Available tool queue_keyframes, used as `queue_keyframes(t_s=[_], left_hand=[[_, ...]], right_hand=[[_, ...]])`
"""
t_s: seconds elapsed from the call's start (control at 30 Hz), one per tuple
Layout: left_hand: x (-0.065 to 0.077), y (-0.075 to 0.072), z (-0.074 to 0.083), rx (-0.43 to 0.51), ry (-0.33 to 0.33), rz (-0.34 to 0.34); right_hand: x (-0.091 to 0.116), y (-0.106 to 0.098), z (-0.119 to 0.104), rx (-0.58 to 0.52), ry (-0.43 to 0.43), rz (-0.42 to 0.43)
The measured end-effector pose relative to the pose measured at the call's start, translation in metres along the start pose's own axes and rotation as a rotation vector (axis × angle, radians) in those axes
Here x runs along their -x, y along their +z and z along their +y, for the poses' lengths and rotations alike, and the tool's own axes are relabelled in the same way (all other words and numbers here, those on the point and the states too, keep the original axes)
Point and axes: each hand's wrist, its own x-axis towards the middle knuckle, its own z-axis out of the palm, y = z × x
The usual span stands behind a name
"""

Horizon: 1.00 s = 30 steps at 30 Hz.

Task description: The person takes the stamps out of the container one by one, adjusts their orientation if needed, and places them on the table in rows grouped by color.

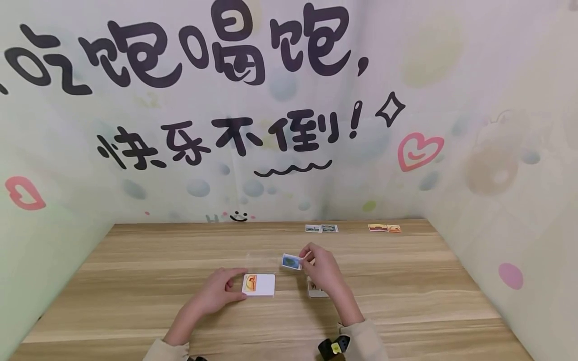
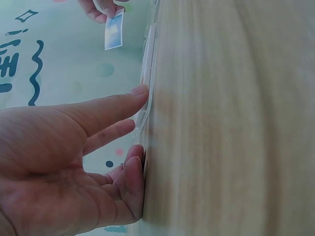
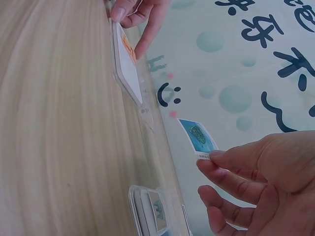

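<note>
Wood table (image 1: 135, 260), back edge at wall (image 1: 406, 200). Left hand (image 1: 218, 292): grips white card (image 1: 265, 286); right hand (image 1: 324, 268): pinches blue card (image 1: 291, 261) by edge; gap between.

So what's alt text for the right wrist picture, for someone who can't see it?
A right hand pinches a small blue picture card over a wooden table. Farther off, the left hand holds a white card with an orange picture.

Wht-edged blue pic card (image 1: 290, 261) tilted, held above tbl (image 1: 135, 281); wht card (image 1: 265, 286) w/ orange pic (image 1: 250, 283) flat on tbl.
</note>
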Motion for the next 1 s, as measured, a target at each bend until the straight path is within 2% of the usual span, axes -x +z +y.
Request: queue_keyframes(t_s=[0.5, 1.0], left_hand=[[0.0005, 0.0009, 0.0012, -0.003, -0.013, 0.007], [0.0000, 0.0014, 0.0025, 0.016, -0.051, 0.013]], right_hand=[[-0.0010, -0.0013, 0.0036, 0.011, -0.005, 0.018], [-0.0019, -0.0032, 0.0067, 0.000, 0.026, 0.013]])
